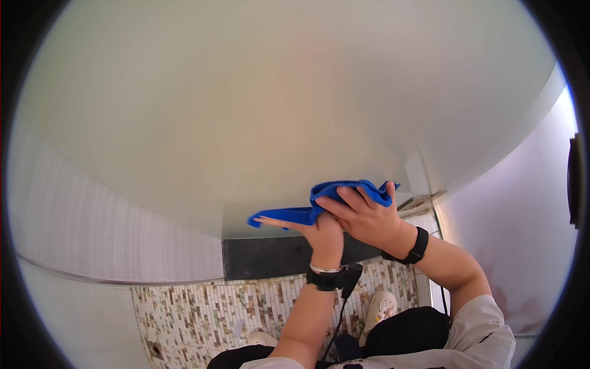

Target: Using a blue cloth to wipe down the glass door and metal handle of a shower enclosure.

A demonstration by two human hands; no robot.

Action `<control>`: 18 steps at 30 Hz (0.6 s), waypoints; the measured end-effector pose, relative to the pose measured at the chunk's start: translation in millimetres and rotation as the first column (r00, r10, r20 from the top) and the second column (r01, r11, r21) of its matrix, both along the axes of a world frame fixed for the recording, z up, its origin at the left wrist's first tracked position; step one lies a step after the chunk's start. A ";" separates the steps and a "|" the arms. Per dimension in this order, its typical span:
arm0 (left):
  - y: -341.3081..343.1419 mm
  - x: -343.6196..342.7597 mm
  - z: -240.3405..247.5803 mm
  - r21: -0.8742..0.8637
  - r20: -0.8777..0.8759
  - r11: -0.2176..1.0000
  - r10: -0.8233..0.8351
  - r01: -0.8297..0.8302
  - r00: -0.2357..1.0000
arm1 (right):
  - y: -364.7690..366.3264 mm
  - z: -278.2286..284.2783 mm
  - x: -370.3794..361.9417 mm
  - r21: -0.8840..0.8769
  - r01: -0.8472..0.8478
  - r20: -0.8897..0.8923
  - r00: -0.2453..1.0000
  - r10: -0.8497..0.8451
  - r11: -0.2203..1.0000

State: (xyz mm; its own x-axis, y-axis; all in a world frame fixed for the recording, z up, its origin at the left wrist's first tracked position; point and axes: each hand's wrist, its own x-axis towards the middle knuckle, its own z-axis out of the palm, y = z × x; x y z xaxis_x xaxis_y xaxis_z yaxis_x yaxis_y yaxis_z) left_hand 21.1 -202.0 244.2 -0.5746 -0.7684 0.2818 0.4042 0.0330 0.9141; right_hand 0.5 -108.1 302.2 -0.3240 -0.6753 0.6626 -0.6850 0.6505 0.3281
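A blue cloth [350, 186] is spread across both hands, up against a large pale frosted panel [233, 111]. My right hand [367, 216] has its fingers curved over the bunched right part of the cloth. Lower and to the left, my left hand [310, 230] holds the cloth's flatter left part, its fingers stretched leftward along the lower edge. The two hands touch or overlap near the wrist of the left one. The cloth hides part of the left fingers and thumb. Whether the cloth presses on the panel, I cannot tell.
Below the panel runs a dark sill [264, 257], above a mosaic tile floor [196, 307]. A light textured wall [117, 221] stands at left, a pale glossy surface [510, 221] at right. From a black strap [326, 280] on my left wrist hangs a cable. My pale clogs [381, 310] are below.
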 end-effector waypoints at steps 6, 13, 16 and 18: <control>-94.3 5.4 69.2 -0.555 -0.018 0.763 0.387 -0.332 0.922 | -66.9 67.1 1.6 -0.171 0.052 -0.131 0.988 -0.075 0.984; -91.0 -7.6 38.4 -0.461 -0.033 0.822 0.362 -0.335 0.932 | -98.1 35.8 5.1 -0.162 0.054 -0.032 0.998 -0.060 0.985; -78.1 -3.1 -15.0 -0.497 0.086 0.826 0.351 -0.266 0.932 | -75.4 -5.7 8.6 0.046 0.015 0.009 1.000 -0.016 0.999; -75.0 -0.7 -40.8 -0.577 0.133 0.795 0.318 -0.188 0.939 | -61.7 -18.5 5.2 0.222 -0.045 0.006 0.999 0.044 0.974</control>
State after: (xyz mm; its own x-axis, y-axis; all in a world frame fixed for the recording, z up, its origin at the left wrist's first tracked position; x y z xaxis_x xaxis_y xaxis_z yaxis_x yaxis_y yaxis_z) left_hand 20.4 -277.0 203.5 -0.4767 -0.6482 0.5937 0.1089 0.6267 0.7716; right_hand 5.7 -169.8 283.7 -0.2912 -0.8194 0.4938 -0.7122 0.5303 0.4600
